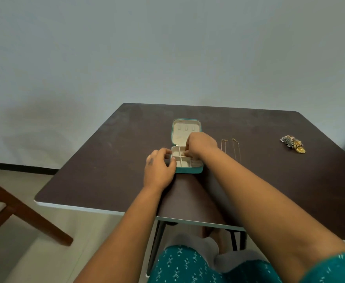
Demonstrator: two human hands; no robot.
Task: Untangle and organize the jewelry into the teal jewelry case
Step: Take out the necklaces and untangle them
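Head view: small gold piece (182, 154) pinched at right hand (200, 144) fingers (188, 153).

Single head view, angled forward-down over table (106, 170), arm's reach.

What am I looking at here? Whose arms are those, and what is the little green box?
There is no machine, just a person. The picture comes from a camera worn on their head, so you see their own two arms reaching forward. On the dark table sits an open teal jewelry case with small cream compartments. The left hand steadies the case's side. The right hand reaches into a compartment and pinches something small and gold; it is too tiny to name. Beside the case lie two thin chains, stretched out straight. Far to the right waits a tangled pile of jewelry, still unsorted.
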